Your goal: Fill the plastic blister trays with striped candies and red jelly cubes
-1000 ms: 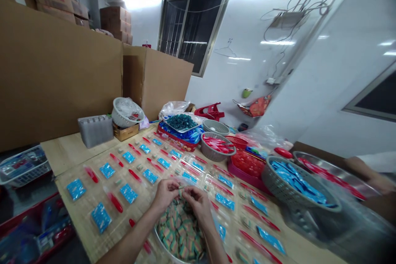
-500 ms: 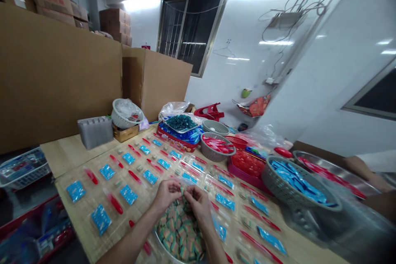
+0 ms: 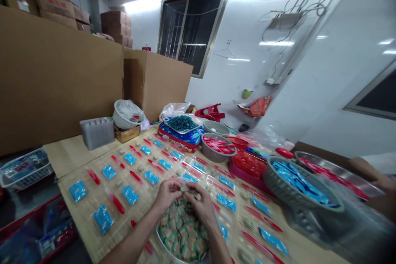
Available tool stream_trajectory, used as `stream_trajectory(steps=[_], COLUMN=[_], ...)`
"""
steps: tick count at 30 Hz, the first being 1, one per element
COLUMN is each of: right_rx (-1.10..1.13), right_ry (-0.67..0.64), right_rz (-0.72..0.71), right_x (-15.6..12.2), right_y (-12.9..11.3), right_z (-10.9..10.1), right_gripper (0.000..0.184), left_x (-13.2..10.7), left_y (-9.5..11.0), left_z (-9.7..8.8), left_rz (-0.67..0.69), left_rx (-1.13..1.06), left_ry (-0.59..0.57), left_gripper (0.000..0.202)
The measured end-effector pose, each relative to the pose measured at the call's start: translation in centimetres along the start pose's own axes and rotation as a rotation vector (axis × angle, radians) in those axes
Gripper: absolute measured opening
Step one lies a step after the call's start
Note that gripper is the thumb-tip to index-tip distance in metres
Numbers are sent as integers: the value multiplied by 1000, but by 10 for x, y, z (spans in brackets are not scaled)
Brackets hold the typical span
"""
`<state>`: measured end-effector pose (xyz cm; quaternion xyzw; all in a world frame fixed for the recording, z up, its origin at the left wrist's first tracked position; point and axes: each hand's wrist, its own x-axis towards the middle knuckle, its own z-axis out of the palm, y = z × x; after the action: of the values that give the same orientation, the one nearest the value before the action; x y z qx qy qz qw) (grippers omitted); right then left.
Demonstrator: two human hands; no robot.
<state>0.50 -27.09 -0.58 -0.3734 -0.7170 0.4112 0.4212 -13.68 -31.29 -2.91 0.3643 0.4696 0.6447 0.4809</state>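
1. Your fingers (image 3: 189, 192) on both hands come together on a small striped piece (image 3: 185, 189), pinching it just above the bowl. Your left hand (image 3: 167, 196) and right hand (image 3: 201, 207) nearly meet around it.
2. Right under your hands sits a steel bowl (image 3: 161, 242), heaped with more striped pieces (image 3: 184, 231), at the near edge of the bench (image 3: 76, 152).
3. Clear plastic trays (image 3: 235, 202) cover the wooden bench on both sides of the bowl, set in rows. Each holds a blue sachet (image 3: 130, 195) and a red stick (image 3: 118, 204).
4. Farther right, a grey plastic basket (image 3: 280, 185) holds blue sachets. Beyond it, a steel basin (image 3: 334, 169) holds red items, and another person's hand (image 3: 383, 182) reaches its far rim.
5. At the far end of the bench sits a tray of teal pieces (image 3: 181, 123).
6. Behind it all, large cardboard boxes (image 3: 58, 82) line the left side of the room. A dark barred window (image 3: 192, 33) and a white wall with hanging cables (image 3: 293, 12) close off the back.
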Motion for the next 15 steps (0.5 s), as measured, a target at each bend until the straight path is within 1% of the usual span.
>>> stream_trajectory(steps=[3,7,9,11,13,15], right_rx=[-57,-142,-146,-143,-180,-239], right_ry=[-19,-23,-50,-93,-105,-131], right_rz=[-2,-23,-37,-41,-25,-26], right_x=[-1,-4,-4,-2,0,2], right_y=[-6,-7,-4,2,8,12], right_z=[3,3,-1,-6,-10,-12], right_gripper=[20,18,20,23,26,27], left_x=[1,0,0,0,1,2], left_y=[-5,-10,-9,-8,-7,-7], left_z=[0,0,0,1,2,3], left_rz=[4,24,26,2,-42,-63], left_rx=[-27,-4,7,-4,-25,-26], left_ry=[-19,3,2,-41,-80,-84], left_gripper=[13,11,12,15,18,22])
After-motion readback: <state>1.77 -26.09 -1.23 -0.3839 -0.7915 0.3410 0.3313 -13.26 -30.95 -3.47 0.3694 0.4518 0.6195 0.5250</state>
